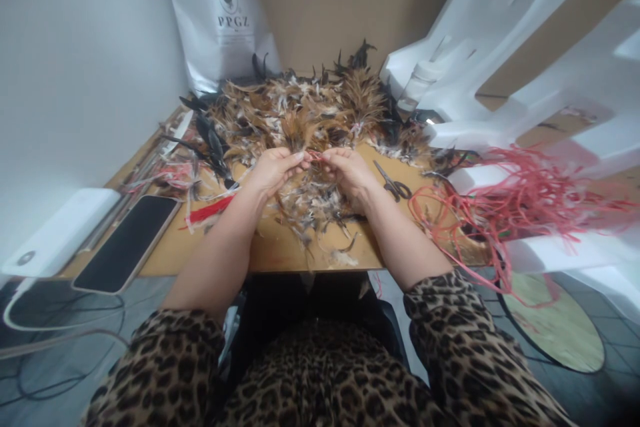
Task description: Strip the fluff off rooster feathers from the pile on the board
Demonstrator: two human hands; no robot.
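Note:
Over the middle of the table, my left hand and my right hand face each other, thumbs and forefingers closed in a pinch. Between the fingertips runs a short piece of thin red string, held at both sides. Brown feathers rise just behind the fingers; whether they are tied into the string cannot be made out. Loose pale and dark feather bits lie below the hands. Right of my right hand are black scissors on the table.
A large heap of brown feathers covers the back. At right hangs a tangle of red string. On the left lie a phone, a white power bank with a cable, and a red thread bundle. A bottle stands back right.

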